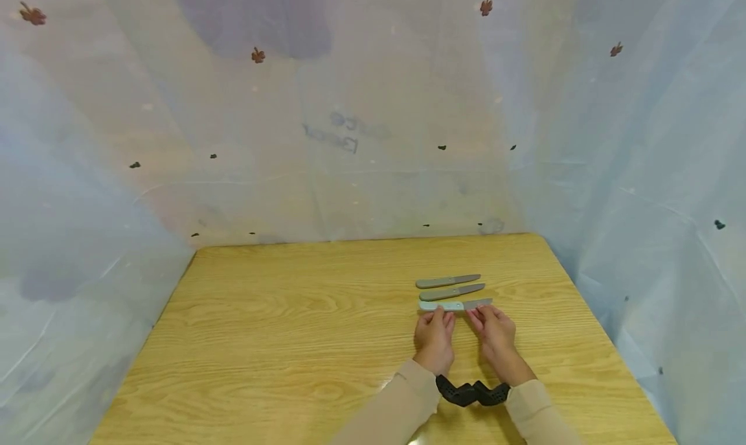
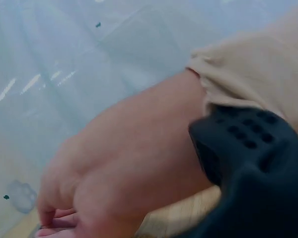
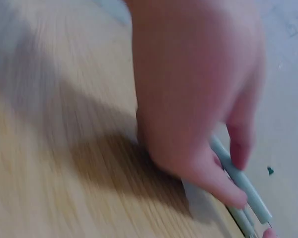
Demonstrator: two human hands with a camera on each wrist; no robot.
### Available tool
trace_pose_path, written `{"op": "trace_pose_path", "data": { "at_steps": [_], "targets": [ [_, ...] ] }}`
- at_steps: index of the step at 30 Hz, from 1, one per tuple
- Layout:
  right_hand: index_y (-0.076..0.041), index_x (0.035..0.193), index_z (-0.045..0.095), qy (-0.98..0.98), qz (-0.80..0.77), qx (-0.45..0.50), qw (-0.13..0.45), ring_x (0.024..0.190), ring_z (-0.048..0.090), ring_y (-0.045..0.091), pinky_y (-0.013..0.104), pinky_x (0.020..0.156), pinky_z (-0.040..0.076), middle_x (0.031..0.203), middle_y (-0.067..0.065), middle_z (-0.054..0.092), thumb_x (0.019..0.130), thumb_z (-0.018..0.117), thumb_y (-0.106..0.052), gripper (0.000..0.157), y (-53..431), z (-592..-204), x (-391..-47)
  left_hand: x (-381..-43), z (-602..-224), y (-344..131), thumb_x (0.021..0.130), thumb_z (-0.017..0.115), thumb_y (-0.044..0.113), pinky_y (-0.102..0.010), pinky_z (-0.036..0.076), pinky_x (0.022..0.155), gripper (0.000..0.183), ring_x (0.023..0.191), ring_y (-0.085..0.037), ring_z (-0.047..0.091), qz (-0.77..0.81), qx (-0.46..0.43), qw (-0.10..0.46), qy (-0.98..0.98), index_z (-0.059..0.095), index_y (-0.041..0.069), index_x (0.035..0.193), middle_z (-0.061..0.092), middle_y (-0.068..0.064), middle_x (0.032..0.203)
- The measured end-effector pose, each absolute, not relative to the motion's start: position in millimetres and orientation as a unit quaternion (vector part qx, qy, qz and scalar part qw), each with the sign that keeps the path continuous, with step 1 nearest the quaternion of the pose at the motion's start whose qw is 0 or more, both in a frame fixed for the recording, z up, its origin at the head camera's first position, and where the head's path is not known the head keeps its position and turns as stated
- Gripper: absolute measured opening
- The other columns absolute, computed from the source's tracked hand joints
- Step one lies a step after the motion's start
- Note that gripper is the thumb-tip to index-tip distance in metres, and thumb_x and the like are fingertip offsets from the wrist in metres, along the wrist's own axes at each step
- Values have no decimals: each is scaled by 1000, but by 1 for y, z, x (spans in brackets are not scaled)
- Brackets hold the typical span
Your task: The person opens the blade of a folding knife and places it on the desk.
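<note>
Both hands are at the nearest of three knives, a table knife (image 1: 451,306) with a pale green handle and a grey blade pointing right. My left hand (image 1: 434,335) pinches its handle from the near side. The fingers of my right hand (image 1: 497,331) hold it at the blade, close to the handle. A pale green handle (image 3: 252,194) shows beside the right hand's fingers in the right wrist view. In the left wrist view, the left hand (image 2: 109,168) has its fingers bent down, with the fingertips mostly hidden at the lower edge.
Two more knives, a middle knife (image 1: 443,294) and a far knife (image 1: 437,282), lie roughly parallel beyond the held one. They rest on a wood-grain table (image 1: 280,341). A pale plastic sheet (image 1: 373,108) hangs behind and at both sides. Black wrist devices (image 1: 457,392) nearly touch.
</note>
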State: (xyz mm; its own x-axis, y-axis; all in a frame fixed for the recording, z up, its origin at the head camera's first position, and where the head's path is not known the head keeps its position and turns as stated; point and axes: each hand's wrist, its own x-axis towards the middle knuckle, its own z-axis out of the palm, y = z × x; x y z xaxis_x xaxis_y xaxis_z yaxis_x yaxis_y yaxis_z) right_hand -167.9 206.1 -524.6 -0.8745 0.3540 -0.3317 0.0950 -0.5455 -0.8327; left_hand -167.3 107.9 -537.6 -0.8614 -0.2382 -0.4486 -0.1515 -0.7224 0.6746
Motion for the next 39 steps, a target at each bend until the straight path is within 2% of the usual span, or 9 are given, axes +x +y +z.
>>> {"op": "trace_pose_path", "data": {
  "at_steps": [5, 8, 14, 21, 28, 39],
  "targets": [
    [10, 115, 42, -499, 830, -249, 35, 84, 63, 14, 29, 88, 48, 87, 8, 59, 94, 47, 0, 24, 219, -523, -172, -167, -535, 103, 90, 59, 6, -37, 51, 84, 24, 96, -33, 62, -876, 264, -35, -403, 54, -13, 103, 61, -26, 100],
    [11, 120, 42, -505, 824, -258, 18, 86, 64, 14, 26, 86, 49, 90, 9, 60, 94, 48, 0, 30, 226, -522, -177, -169, -533, 100, 90, 59, 8, -35, 52, 82, 28, 96, -32, 63, -868, 266, -59, -414, 56, -14, 107, 63, -24, 99],
    [13, 122, 43, -492, 824, -280, 4, 85, 65, 17, 27, 84, 50, 88, 12, 62, 91, 51, 5, 33, 226, -523, -182, -171, -530, 100, 91, 57, 8, -34, 51, 84, 29, 97, -29, 63, -874, 277, -50, -397, 54, -14, 110, 62, -24, 102],
    [12, 122, 45, -495, 821, -284, -2, 86, 65, 18, 27, 84, 50, 89, 13, 62, 91, 52, 4, 33, 222, -519, -188, -172, -528, 102, 92, 55, 6, -35, 52, 84, 26, 99, -32, 62, -877, 280, -22, -390, 53, -14, 110, 62, -24, 100],
    [14, 131, 38, -526, 799, -290, -23, 86, 66, 19, 29, 82, 51, 94, 15, 64, 90, 54, 5, 45, 229, -522, -191, -170, -524, 92, 93, 57, 7, -35, 52, 83, 27, 98, -31, 63, -846, 306, -73, -430, 58, -13, 109, 63, -26, 105],
    [16, 129, 40, -590, 764, -256, -51, 83, 67, 18, 31, 81, 51, 96, 17, 67, 91, 54, 1, 43, 236, -522, -197, -180, -529, 72, 93, 55, 2, -37, 52, 82, 31, 100, -37, 60, -851, 259, -141, -435, 50, -19, 115, 59, -33, 105]
  ]
}}
